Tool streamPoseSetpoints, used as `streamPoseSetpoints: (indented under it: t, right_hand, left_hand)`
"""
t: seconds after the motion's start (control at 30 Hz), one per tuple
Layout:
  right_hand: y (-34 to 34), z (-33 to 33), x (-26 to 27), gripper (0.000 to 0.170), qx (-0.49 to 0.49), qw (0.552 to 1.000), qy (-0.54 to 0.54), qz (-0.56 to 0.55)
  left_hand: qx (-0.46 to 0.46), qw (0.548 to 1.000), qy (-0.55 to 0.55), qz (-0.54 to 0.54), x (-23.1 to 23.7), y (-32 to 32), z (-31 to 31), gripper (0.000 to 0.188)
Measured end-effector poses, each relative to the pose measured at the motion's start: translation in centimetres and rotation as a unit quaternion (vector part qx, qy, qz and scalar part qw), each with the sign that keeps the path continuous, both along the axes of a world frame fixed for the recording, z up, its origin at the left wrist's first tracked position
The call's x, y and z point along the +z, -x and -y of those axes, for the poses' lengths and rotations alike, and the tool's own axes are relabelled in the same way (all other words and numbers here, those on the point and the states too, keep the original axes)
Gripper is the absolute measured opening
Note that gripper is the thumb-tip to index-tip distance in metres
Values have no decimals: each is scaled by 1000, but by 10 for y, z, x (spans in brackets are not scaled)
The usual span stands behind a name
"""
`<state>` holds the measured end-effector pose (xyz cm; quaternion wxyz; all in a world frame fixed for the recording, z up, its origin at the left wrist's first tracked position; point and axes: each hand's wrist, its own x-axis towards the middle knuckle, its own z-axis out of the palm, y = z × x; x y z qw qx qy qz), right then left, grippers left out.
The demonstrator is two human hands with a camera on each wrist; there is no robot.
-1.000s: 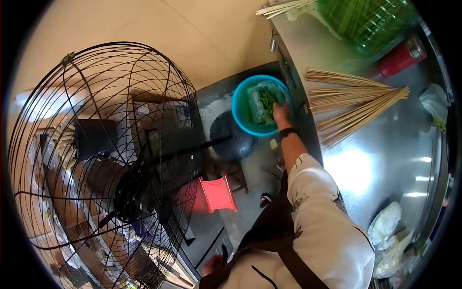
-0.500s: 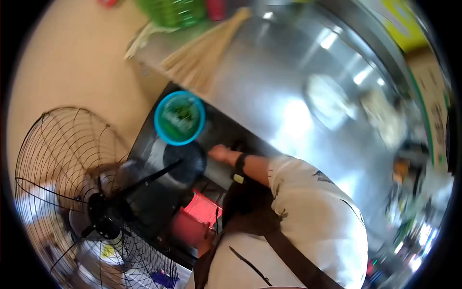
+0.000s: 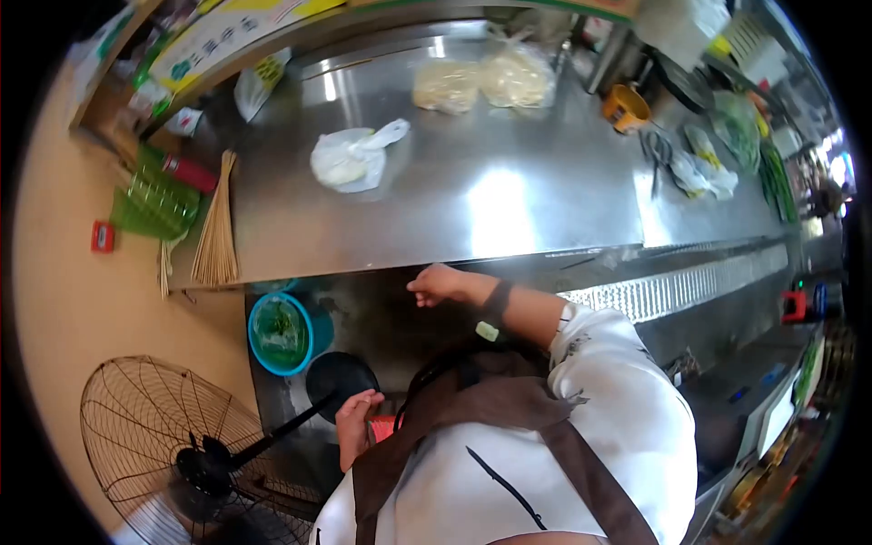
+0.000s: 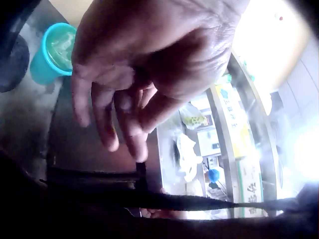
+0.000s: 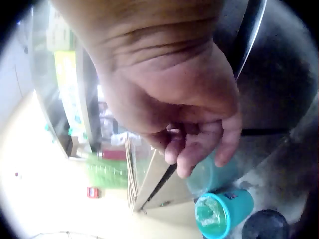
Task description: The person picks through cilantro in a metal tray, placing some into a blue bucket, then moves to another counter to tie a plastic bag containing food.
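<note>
The right hand (image 3: 440,284) hangs in the air just off the steel counter's front edge, holding nothing; in the right wrist view its fingers (image 5: 199,149) are loosely curled. Low by the apron is the left hand (image 3: 354,422), near the black round fan base (image 3: 341,381). The left wrist view shows that hand (image 4: 149,64) with loosely bent fingers and nothing in them. A blue bucket (image 3: 320,334) on the floor holds greens (image 3: 280,325) in a clear bag; neither hand touches it.
The steel counter (image 3: 409,218) carries a bundle of skewers (image 3: 218,227), a white bag (image 3: 350,162), clear bags (image 3: 518,77) and an orange cup (image 3: 626,109). A caged fan (image 3: 163,436) stands at lower left. A perforated metal strip (image 3: 681,284) lies along the right.
The right hand has left the greens in the bucket and moved right to the counter's edge. The view has turned toward the counter, and the left hand has come up beside the apron.
</note>
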<state>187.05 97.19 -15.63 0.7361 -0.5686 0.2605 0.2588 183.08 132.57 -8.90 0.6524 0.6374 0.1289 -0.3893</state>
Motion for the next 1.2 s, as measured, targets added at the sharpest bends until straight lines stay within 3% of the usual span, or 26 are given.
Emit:
streamPoseSetpoints:
  t: [0.07,0.13,0.2,0.4,0.43,0.53,0.63,0.77,0.87,1.07,1.1,1.13,1.17,1.2]
  right_hand:
    - [35,39,-7,22,-28,999,9,23]
    - [77,76,-13,18,-74,996,23,37]
    - [119,102,-16,8,-67,994,39,77]
    - [272,194,-2,12,-69,994,-16,78]
    - [301,218,0,20,-105,992,11,71]
    - [379,279,27,42,-253,965,53,40]
    - [438,328,21,40,-435,896,76,40]
    - [487,377,28,31,-553,821,129,61]
    - [503,400,39,27,-587,793,155,41]
    - [510,443,27,17,-611,744,257,86]
    - [509,453,29,22,-587,732,336,81]
    - [509,461,31,28,-557,717,412,76]
    - [504,469,49,31,-535,730,424,37]
    - [502,480,48,31,-533,730,426,37]
  left_hand:
    - [-44,995,-16,84,-18,-11,19,18]
    - [-48,995,-56,65,-9,-15,56,10]
    - [-43,996,-50,59,-1,-9,103,14]
    - [-246,968,-19,40,24,42,287,35]
    - [-287,957,9,44,21,51,316,42]
    - [-361,930,24,58,33,86,400,36]
    - [-396,914,44,82,34,119,458,30]
    - [-442,888,4,124,35,146,518,26]
    - [-483,855,13,186,25,156,564,28]
    - [-565,732,111,365,16,182,688,48]
    - [-564,735,111,359,13,188,709,48]
    - [-571,685,123,437,10,193,728,56]
    - [-572,626,133,513,9,200,746,65]
    - [-569,629,135,512,10,208,763,65]
